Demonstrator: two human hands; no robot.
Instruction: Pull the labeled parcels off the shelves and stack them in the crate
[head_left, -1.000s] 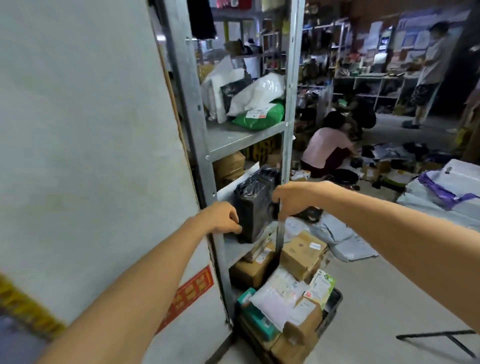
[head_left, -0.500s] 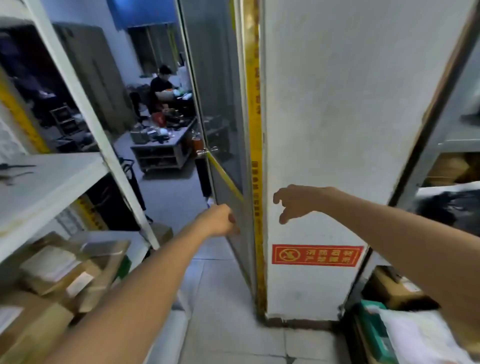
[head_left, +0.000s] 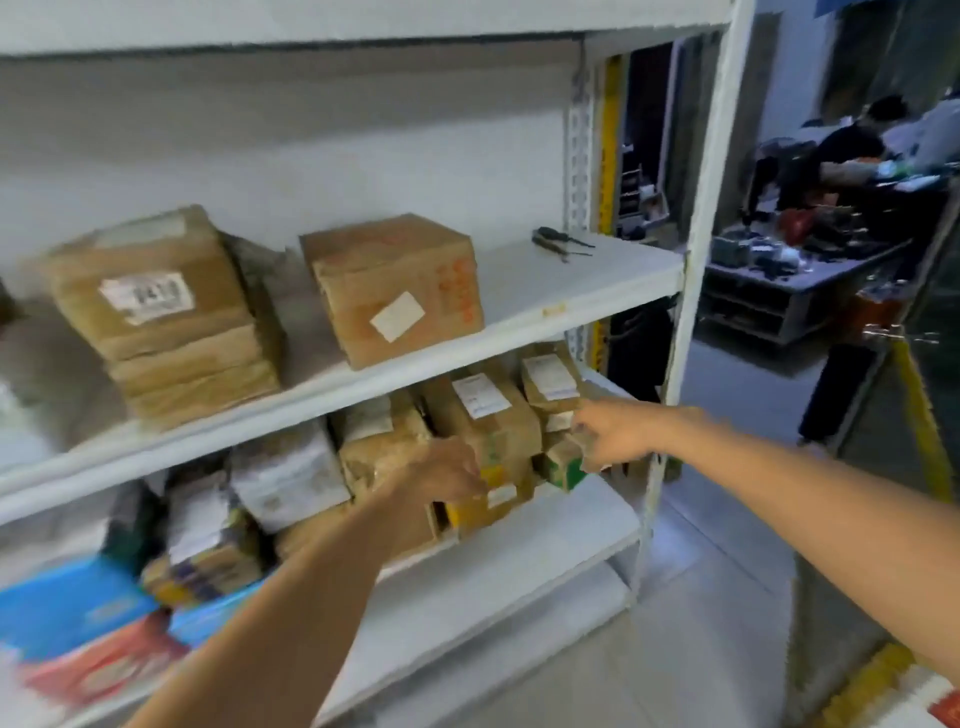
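Step in hand: picking from shelf. Both hands at right end of lower shelf (head_left: 519, 561), among labeled parcels. Left hand (head_left: 441, 475) at front of tall brown parcel (head_left: 488, 415); right hand (head_left: 618, 436) against small green-cornered parcel (head_left: 563, 467). Whether either hand grips: cannot tell, blurred. Crate out of view. Next: firm hold, slide one parcel toward near edge without dragging neighbours.

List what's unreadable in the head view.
Head view:
- Labels: blurred, too small to read.
- Left hand: fingers hidden behind its back; grip unclear.
- Right hand: fingers blurred; contact with parcel unclear.
- Crate: out of frame.
- Blue box: blurred, cut by left edge.
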